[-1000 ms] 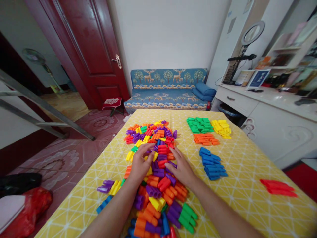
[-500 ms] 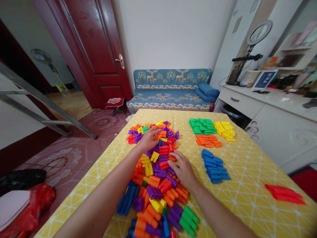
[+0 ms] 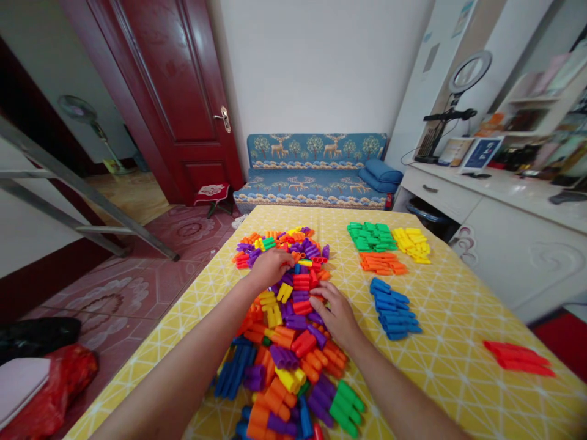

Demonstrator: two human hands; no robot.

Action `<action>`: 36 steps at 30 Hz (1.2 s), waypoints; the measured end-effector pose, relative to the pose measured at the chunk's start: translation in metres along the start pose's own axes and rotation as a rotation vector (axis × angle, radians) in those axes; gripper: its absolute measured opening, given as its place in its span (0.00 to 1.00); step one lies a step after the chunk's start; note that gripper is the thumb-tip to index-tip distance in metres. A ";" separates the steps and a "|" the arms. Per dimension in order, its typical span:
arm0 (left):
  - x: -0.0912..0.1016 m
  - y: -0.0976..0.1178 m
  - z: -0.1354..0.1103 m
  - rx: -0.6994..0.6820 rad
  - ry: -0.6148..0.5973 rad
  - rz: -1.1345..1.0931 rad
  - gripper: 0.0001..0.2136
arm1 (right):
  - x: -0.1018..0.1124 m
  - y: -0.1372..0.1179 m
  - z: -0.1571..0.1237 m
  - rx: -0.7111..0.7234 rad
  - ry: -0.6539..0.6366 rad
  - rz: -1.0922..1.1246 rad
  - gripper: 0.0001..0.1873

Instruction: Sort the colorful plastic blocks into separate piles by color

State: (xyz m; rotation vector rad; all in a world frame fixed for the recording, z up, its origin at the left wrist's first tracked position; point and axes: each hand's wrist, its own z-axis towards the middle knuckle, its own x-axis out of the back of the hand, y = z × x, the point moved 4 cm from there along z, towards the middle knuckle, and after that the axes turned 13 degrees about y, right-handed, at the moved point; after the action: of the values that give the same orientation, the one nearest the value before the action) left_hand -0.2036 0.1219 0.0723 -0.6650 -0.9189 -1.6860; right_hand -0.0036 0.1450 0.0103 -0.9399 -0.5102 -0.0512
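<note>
A long heap of mixed plastic bullet-shaped building blocks (image 3: 287,366) in purple, orange, red, yellow, blue and green runs down the table. Over its far part, my left hand (image 3: 270,269) has its fingers curled in on an orange building block (image 3: 299,256), partly hidden by the fingertips. My right hand (image 3: 337,308) rests at the heap's right side, fingers apart, with the fingertips by red building blocks (image 3: 302,282). It holds nothing that I can see.
Sorted groups lie on the right of the yellow patterned table (image 3: 440,330): green blocks (image 3: 370,236), yellow blocks (image 3: 411,244), orange blocks (image 3: 383,263), blue blocks (image 3: 394,308) and red blocks (image 3: 519,357). Behind the table stands a blue sofa (image 3: 316,177); a white cabinet (image 3: 518,244) is at right.
My left hand has drawn back slightly toward me and its fingers have curled in at the orange block. My right hand stays in nearly the same place. The view has shifted slightly.
</note>
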 end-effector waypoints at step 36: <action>0.000 0.060 -0.078 0.096 0.112 -0.422 0.13 | 0.027 0.041 0.041 -0.100 0.134 -0.713 0.30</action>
State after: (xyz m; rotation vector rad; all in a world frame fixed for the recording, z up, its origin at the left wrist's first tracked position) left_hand -0.1456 0.0473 0.0445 -0.3197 -1.1058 -2.0109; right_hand 0.0145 0.2060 0.0110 -0.8055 -0.7010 -0.7834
